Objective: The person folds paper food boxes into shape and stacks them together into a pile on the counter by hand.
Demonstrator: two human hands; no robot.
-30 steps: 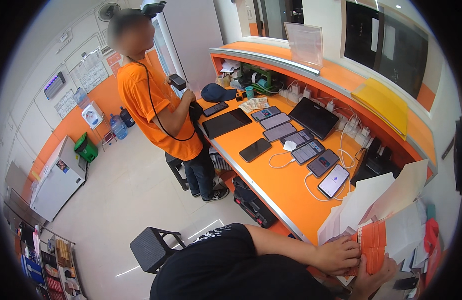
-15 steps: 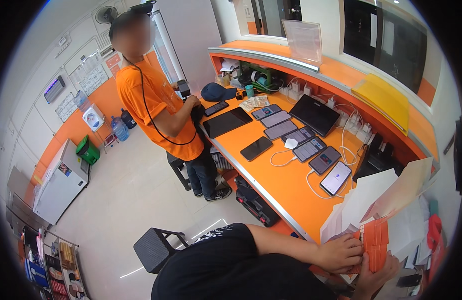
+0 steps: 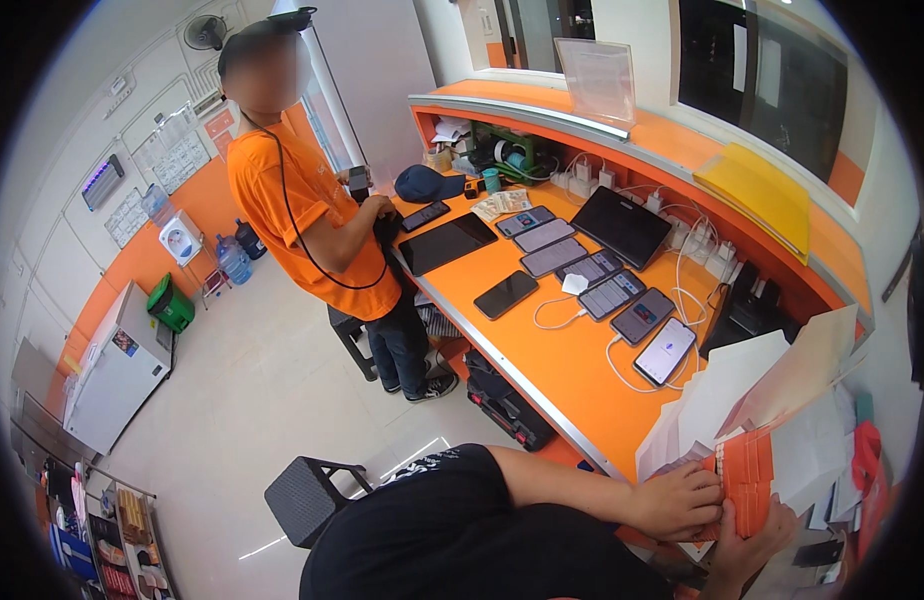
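At the lower right, a bundle of orange paper pieces (image 3: 748,470) with a pale left edge stands in front of white sheets (image 3: 732,385). My left hand (image 3: 679,502) curls its fingers over the bundle's left edge. My right hand (image 3: 754,542) grips the lower part, with the thumb in front and the other fingers partly hidden behind. The two hands nearly touch. Beyond the sheets, a lit smartphone (image 3: 666,352) lies on the orange counter (image 3: 572,385).
Several phones with white cables lie on the counter, near a black laptop-like device (image 3: 622,228) and a dark tablet (image 3: 448,244). A yellow folder (image 3: 754,200) rests on the ledge. A co-worker in an orange shirt (image 3: 307,210) stands at the left, holding a small dark device. A black stool (image 3: 307,500) stands beside me.
The whole view has shifted slightly, so the counter and its things sit a little further left. Both hands keep their hold on the orange bundle with hardly any visible movement.
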